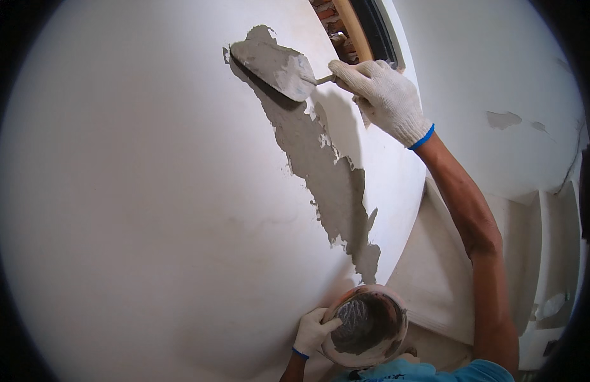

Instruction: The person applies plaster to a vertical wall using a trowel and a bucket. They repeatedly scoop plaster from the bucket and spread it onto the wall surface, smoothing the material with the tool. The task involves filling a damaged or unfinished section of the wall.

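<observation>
My right hand, in a white knit glove with a blue cuff, is closed round the handle of a trowel. The broad, mortar-smeared blade lies close against the white wall, over the top of a long grey strip of wet mortar. That strip slants down the wall toward the lower right with ragged edges. My left hand, gloved the same way, grips the rim of a round bucket, its thumb over the edge. Dark grey mortar coats the bucket's inside.
Past the wall's right edge is an opening with bare brick, a wooden strip and a dark frame. A second pale wall with peeling patches stands at right. Below it are white ledges and a pale board-like surface.
</observation>
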Tool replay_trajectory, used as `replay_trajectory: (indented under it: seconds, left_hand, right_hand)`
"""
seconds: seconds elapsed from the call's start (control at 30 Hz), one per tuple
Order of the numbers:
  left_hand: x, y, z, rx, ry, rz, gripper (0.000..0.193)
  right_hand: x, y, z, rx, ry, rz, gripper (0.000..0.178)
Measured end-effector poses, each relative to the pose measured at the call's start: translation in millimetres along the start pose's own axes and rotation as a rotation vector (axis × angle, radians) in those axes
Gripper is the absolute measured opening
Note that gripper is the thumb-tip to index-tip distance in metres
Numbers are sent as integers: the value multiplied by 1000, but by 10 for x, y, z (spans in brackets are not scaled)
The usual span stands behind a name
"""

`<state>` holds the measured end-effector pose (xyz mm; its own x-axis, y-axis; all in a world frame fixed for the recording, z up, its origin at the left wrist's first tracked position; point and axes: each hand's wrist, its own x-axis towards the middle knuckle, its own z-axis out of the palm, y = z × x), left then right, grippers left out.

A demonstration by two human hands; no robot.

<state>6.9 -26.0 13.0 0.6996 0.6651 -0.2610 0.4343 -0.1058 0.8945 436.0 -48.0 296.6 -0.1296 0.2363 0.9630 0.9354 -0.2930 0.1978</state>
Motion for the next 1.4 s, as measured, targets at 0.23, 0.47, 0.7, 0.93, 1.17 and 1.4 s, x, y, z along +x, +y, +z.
replay_trajectory:
  seconds: [0.23, 0.47, 0.7, 0.93, 1.17, 1.4]
  left_hand:
    - [-39, 84, 12, 48, 34, -39, 37]
    - [-33, 75, 44, -10, 62, -51, 34]
    - [-56, 127, 14, -6, 66, -61, 36]
    - [-65, 126, 11, -9, 56, -50, 33]
    - [-29, 152, 8, -1, 48, -42, 34]
    - [-49, 160, -10, 15, 53, -73, 35]
  right_hand:
    - [-494, 228, -2, 46, -169, -115, 56]
    - [-425, 257, -100, 81, -65, 6, 50]
    - [-133, 254, 70, 111, 69, 16, 46]
    - [-747, 17, 90, 151, -145, -44, 45]
    - [-968, 43, -62, 124, -115, 67, 45]
    - [-610, -121, 34, 149, -80, 83, 46]
